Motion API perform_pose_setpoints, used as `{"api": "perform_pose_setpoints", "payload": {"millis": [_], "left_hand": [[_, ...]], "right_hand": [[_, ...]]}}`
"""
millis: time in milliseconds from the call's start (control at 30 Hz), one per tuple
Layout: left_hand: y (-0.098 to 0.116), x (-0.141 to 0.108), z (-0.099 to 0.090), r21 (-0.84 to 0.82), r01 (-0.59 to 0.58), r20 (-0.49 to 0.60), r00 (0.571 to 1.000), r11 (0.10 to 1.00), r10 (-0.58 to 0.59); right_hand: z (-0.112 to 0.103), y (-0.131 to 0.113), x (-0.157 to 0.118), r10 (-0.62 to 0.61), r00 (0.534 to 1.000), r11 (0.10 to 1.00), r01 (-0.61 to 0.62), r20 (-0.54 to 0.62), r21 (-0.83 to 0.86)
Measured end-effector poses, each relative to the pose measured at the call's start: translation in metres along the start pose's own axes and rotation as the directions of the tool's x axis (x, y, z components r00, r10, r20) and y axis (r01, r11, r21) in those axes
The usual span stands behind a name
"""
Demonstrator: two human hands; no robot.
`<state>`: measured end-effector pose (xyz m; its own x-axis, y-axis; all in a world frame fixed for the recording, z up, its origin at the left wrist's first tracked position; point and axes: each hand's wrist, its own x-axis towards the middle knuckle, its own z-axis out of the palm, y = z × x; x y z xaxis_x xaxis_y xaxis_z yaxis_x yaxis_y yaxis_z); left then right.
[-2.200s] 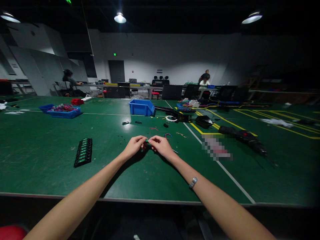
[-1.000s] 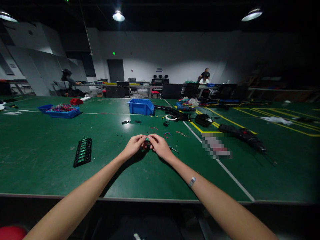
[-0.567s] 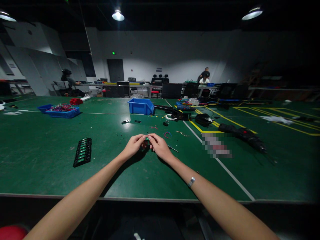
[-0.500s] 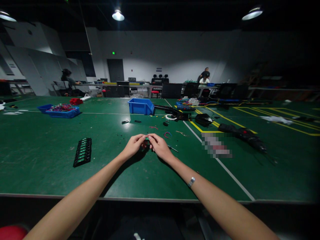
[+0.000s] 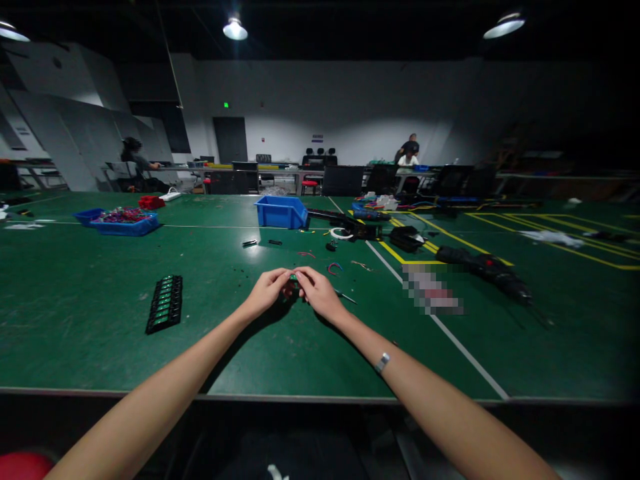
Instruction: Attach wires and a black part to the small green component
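Observation:
My left hand (image 5: pixel 269 291) and my right hand (image 5: pixel 317 292) meet above the green table, fingertips closed from both sides on a small green circuit board (image 5: pixel 293 276). Most of the board is covered by my fingers. To the left lies a black holder (image 5: pixel 165 304) with several green boards in a row. A thin pen-like tool (image 5: pixel 346 297) rests just right of my right hand. Beyond my hands are a red and blue wire piece (image 5: pixel 334 269), a short red wire (image 5: pixel 307 254) and two small black strips (image 5: pixel 249 243).
A blue bin (image 5: pixel 281 212) stands behind my hands. Blue trays (image 5: pixel 129 227) with red wired parts sit at the far left. A black power tool (image 5: pixel 484 271) lies to the right, near yellow tape lines. Other people work at distant tables.
Almost nothing differs. Both hands keep the same hold on the small board, and the view has shifted very slightly.

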<state>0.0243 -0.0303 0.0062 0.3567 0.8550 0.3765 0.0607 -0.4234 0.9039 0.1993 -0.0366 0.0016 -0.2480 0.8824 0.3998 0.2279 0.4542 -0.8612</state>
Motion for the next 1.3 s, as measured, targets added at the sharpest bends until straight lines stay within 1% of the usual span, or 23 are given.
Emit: {"api": "perform_pose_setpoints", "payload": {"millis": [867,1300], "left_hand": [[-0.0019,0.0000,-0.0002,-0.041,0.043,0.004,0.999,0.998,-0.043],[-0.0016,0.0000,-0.0003,-0.062,0.054,0.019,0.998,0.997,-0.053]], "right_hand": [[-0.0018,-0.0002,0.0007,-0.010,1.000,0.999,0.010,0.002,-0.039],[-0.0022,0.0001,0.0005,-0.016,1.000,1.000,0.016,0.005,-0.024]]}}
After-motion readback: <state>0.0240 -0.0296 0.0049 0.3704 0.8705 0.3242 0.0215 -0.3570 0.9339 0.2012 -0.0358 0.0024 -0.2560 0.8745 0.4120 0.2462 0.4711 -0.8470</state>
